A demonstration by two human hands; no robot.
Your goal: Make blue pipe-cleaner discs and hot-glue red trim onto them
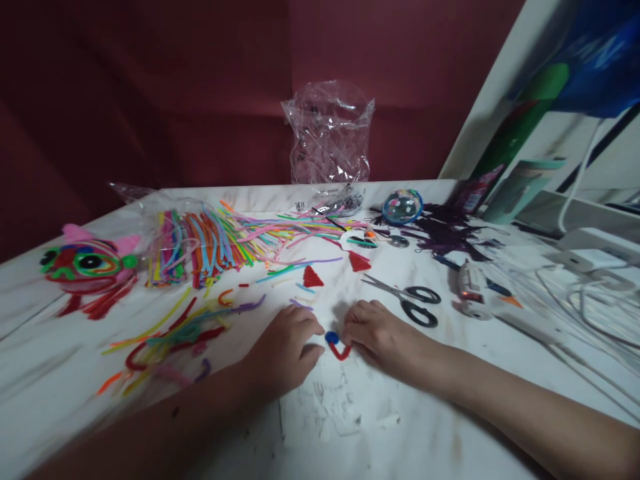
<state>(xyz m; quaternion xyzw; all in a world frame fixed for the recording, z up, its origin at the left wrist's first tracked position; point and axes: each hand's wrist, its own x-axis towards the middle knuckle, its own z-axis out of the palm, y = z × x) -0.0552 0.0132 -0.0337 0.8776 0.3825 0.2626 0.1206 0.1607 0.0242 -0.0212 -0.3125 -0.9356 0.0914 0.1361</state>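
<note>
A red pipe cleaner (341, 355) is bent into a curve, with a small blue coil (332, 338) at its left end. My right hand (375, 335) pinches the other end of the red piece between closed fingers. Just left of the blue coil, my left hand (287, 347) holds nothing; its thumb and fingers are apart. Beyond the hands lie two red triangles of pipe cleaner, one (313, 277) nearer and one (359, 261) to its right. Black-handled scissors (419, 305) rest past my right hand.
Loose pipe cleaners (173, 343) lie left, near a colourful fish-like figure (90, 267). Bundled pipe cleaners (210, 243) spread at the back beside a clear bag (330, 137) and a clear dome (401, 207). A glue gun (473, 290) and cables (590, 313) are on the right.
</note>
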